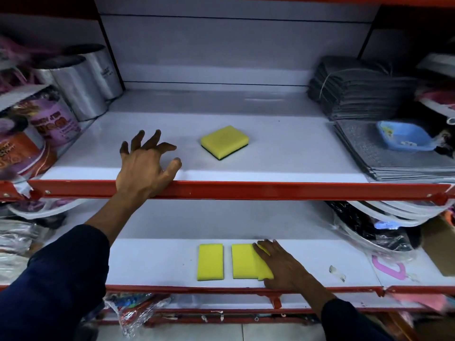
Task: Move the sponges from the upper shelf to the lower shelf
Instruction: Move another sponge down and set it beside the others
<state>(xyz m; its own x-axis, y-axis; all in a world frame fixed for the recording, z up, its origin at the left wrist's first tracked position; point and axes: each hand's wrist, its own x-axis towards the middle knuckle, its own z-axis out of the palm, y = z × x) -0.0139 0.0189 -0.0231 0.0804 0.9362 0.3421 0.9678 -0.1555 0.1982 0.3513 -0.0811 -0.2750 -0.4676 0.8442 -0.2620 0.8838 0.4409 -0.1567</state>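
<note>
One yellow sponge with a dark green underside (224, 142) lies in the middle of the white upper shelf (283, 153). My left hand (145, 163) hovers over that shelf to the sponge's left, fingers spread, holding nothing. On the lower shelf (152, 262) lie two yellow sponges flat: one on the left (210, 262), one beside it (243, 260). A third yellow sponge (264, 268) overlaps the second's right edge, and my right hand (280, 265) lies on it with the fingers over its top.
Silver tape rolls (81, 87) and printed packets (37, 134) crowd the upper shelf's left end. Grey cloth stacks (357, 92), grey mats (384, 158) and a blue tray (403, 139) fill its right end. Red rails (270, 189) edge both shelves. Plastic-wrapped goods (374, 232) sit at the lower right.
</note>
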